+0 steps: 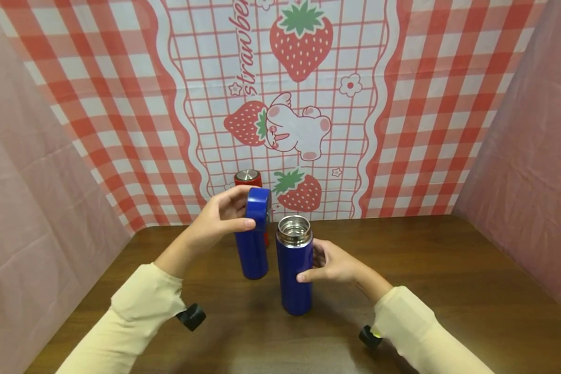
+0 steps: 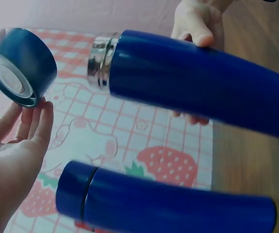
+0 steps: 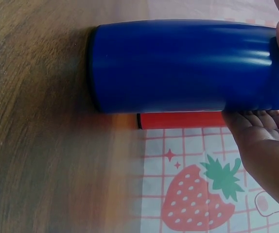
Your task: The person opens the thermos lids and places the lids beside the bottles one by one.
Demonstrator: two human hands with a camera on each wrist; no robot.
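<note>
My left hand pinches a blue thermos lid between thumb and fingers, tilted on its side. In the left wrist view the lid's pale inner face shows. A blue thermos stands upright on the table, its steel neck uncovered. My right hand grips its side, with the thumb on the near face. The lid is apart from the neck, up and left of it. Behind the lid stands a second blue thermos, capped in the left wrist view.
Farther back stands a red thermos with a steel-topped lid, mostly hidden by the left hand and blue thermos. The brown wooden table meets a strawberry-print cloth at the back. Pink cloths hang at both sides.
</note>
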